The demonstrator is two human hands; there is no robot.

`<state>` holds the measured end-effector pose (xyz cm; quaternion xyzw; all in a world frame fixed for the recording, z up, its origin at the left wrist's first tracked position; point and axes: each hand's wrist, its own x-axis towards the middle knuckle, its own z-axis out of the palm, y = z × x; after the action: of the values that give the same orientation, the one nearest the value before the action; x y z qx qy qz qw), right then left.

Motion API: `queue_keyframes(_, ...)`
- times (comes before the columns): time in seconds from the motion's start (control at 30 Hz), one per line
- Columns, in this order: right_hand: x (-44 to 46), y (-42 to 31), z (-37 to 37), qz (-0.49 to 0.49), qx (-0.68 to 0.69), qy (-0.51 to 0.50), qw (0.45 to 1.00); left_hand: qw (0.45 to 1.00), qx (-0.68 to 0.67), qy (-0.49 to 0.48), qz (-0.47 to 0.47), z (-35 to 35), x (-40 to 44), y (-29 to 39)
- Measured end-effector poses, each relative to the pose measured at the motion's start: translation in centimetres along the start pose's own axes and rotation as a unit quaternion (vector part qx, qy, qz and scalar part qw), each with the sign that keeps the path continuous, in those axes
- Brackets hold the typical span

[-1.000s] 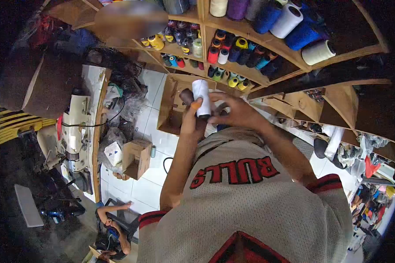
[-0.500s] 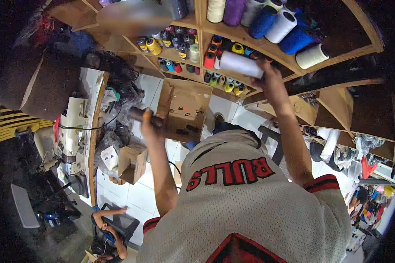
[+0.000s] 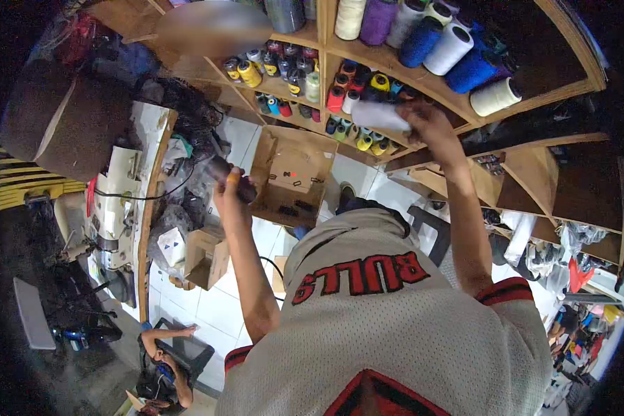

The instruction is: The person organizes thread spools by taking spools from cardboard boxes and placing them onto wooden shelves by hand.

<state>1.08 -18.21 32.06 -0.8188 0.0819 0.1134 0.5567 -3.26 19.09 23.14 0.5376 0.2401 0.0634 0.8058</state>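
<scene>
My left hand point(image 3: 233, 194) is closed around a dark thread spool point(image 3: 219, 168), which tilts up to the left over the near part of an open cardboard box point(image 3: 295, 149). A few small dark and red pieces lie in that box. In front of the shelf, my right hand point(image 3: 435, 135) grips the end of a white thread spool point(image 3: 380, 116), smeared by motion. Behind that spool, a lower compartment holds rows of small colored thread spools point(image 3: 336, 97).
Large thread cones point(image 3: 451, 50) stand on the wooden shelf point(image 3: 367, 55) above. To the left is a sewing machine point(image 3: 121, 182) on a table. A smaller box point(image 3: 206, 258) sits on the tiled floor, and another person point(image 3: 165, 367) is at lower left.
The white spool in my right hand has moved slightly down and turned. My left hand has tilted the dark spool more steeply. The view has shifted a little.
</scene>
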Motion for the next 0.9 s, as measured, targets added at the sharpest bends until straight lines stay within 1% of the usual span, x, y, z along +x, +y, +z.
queue_keyframes(0.07,0.3,4.2,-0.7,0.032,0.025,-0.003,0.999,1.000,0.017,0.001,-0.014,0.1,-0.4,-1.1)
queue_keyframes(0.1,0.3,4.9,-0.7,0.049,0.037,-0.005,0.998,0.999,0.034,0.003,-0.023,0.5,-1.0,-1.3)
queue_keyframes(0.13,-0.2,5.5,-0.8,0.024,0.117,0.008,0.993,0.998,0.049,0.006,-0.028,1.0,-1.6,-1.4)
queue_keyframes(0.17,-0.1,5.7,-1.1,0.050,0.149,0.006,0.988,0.997,0.064,0.010,-0.033,1.3,-2.0,-1.5)
queue_keyframes(0.2,-0.2,5.5,-1.3,0.076,0.182,0.003,0.980,0.994,0.110,0.001,0.007,1.5,-2.1,-1.9)
queue_keyframes(0.23,-0.3,5.3,-1.2,0.103,0.216,0.000,0.971,0.993,0.121,-0.004,0.008,1.6,-2.1,-2.2)
queue_keyframes(0.3,-0.5,4.4,-1.0,0.102,0.242,0.009,0.965,0.989,0.145,-0.016,0.009,2.5,-2.1,-2.5)
queue_keyframes(0.33,-0.5,4.1,-0.8,0.101,0.257,0.004,0.961,0.991,0.127,-0.033,0.003,3.8,-2.4,-1.6)
queue_keyframes(0.43,-0.8,1.4,-0.4,0.128,0.298,-0.010,0.946,0.974,0.218,-0.052,0.023,7.7,-3.6,1.2)
queue_keyframes(0.47,-0.8,0.8,-0.5,0.130,0.308,-0.024,0.942,0.973,0.200,-0.107,0.044,8.2,-3.6,1.6)
queue_keyframes(0.53,-1.5,-0.9,-0.3,0.132,0.323,-0.034,0.936,0.973,0.164,-0.152,0.062,10.0,-4.0,2.5)
queue_keyframes(0.6,-1.6,-1.2,-0.4,0.117,0.339,-0.068,0.931,0.968,0.112,-0.210,0.074,11.6,-3.7,2.4)
queue_keyframes(0.7,-2.1,-2.2,-0.5,0.112,0.370,-0.100,0.917,0.966,0.039,-0.239,0.086,14.1,-3.9,3.0)
queue_keyframes(0.73,-2.3,-2.6,-0.4,0.114,0.381,-0.108,0.911,0.958,0.003,-0.266,0.103,15.1,-4.3,3.7)
queue_keyframes(0.83,-2.7,-3.5,-0.3,0.121,0.392,-0.101,0.906,0.949,-0.009,-0.292,0.119,16.4,-4.4,4.1)
queue_keyframes(0.87,-2.8,-3.6,-0.3,0.121,0.387,-0.098,0.909,0.949,-0.008,-0.279,0.149,16.7,-4.2,3.5)
queue_keyframes(0.9,-2.8,-3.4,-0.3,0.108,0.396,-0.109,0.905,0.955,0.000,-0.269,0.126,16.7,-4.4,3.7)
